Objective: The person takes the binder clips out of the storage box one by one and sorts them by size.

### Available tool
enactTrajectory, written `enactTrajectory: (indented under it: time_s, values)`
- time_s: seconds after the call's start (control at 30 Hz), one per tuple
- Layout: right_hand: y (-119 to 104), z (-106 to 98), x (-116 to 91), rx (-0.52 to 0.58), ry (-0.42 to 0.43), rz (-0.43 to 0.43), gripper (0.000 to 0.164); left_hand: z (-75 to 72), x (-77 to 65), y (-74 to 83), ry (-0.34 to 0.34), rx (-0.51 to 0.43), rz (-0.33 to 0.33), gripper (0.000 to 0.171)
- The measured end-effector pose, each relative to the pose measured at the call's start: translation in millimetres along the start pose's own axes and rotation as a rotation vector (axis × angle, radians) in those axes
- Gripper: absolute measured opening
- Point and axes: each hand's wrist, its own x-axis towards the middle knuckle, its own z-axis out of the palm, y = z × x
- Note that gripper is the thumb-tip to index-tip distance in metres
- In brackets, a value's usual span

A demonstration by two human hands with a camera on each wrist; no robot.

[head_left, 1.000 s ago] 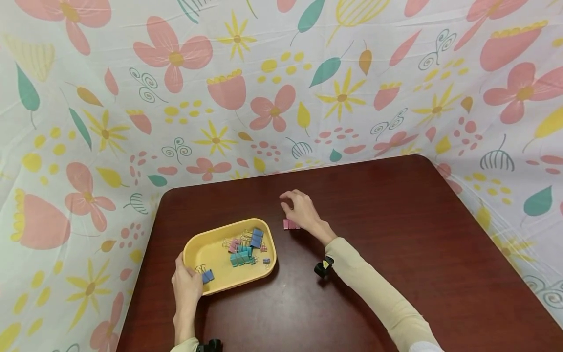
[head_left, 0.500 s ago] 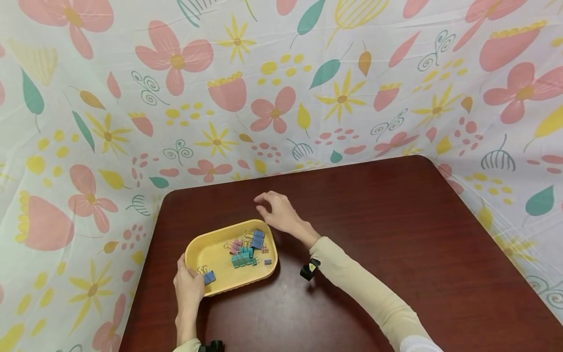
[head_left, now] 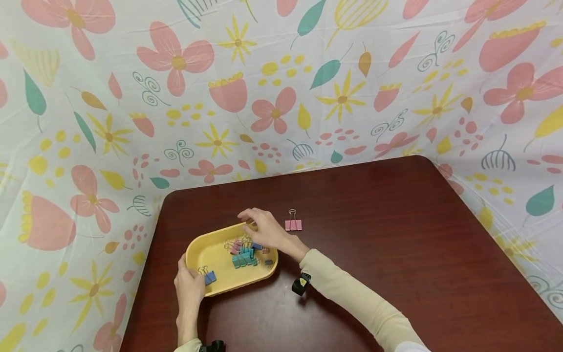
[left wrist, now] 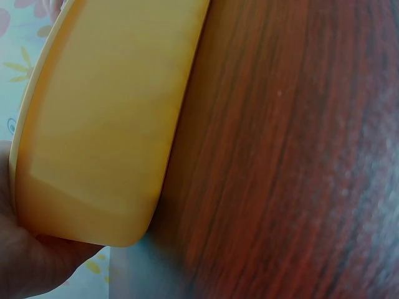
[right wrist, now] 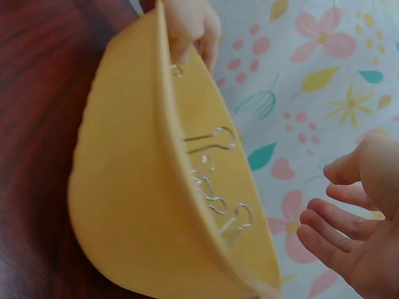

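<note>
My left hand (head_left: 190, 283) grips the left end of a yellow plastic basket (head_left: 210, 250), thumb over the rim; the left wrist view shows the hand at the basket's end wall (left wrist: 106, 124). Over the basket's far right rim is my right hand (head_left: 266, 231), its fingers loosely bent and nothing between them in the right wrist view. Binder clips lie inside: teal ones (head_left: 242, 260), a pink one (head_left: 236, 246), a blue one (head_left: 210, 277) by my left thumb, and another blue one (head_left: 257, 246) partly covered by my right hand. Outside, a pink binder clip (head_left: 293, 225) lies on the table.
The dark reddish-brown table (head_left: 374, 234) extends to the right of the basket. A flower-patterned cloth (head_left: 281, 98) hangs behind the table and along both sides. Small clips (head_left: 269, 262) lie at the basket's right end.
My right hand has moved left from over the pink binder clip on the table to above the basket, uncovering that clip. My left hand keeps its hold on the basket.
</note>
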Motion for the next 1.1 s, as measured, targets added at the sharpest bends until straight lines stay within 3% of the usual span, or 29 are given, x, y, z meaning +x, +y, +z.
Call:
enactTrajectory:
  time_s: [0.23, 0.4, 0.73, 1.1]
  values:
    - [3.3, 15.5, -5.6, -0.026, -0.048, -0.041, 0.027, 0.9, 0.6, -0.7, 0.015, -0.003, 0.009, 0.051]
    - [3.5, 22.6, -9.3, -0.105, -0.103, -0.056, 0.028, 0.6, 0.4, -0.2, 0.022, -0.012, 0.010, 0.050]
    - [3.2, 38.1, -20.0, -0.146, -0.201, -0.126, 0.013, 0.9, -0.6, 1.2, 0.025, -0.011, -0.001, 0.050]
    - [5.7, 44.0, -26.8, -0.225, -0.262, -0.101, 0.023, 1.0, 2.0, 0.0, 0.026, -0.009, -0.002, 0.050]
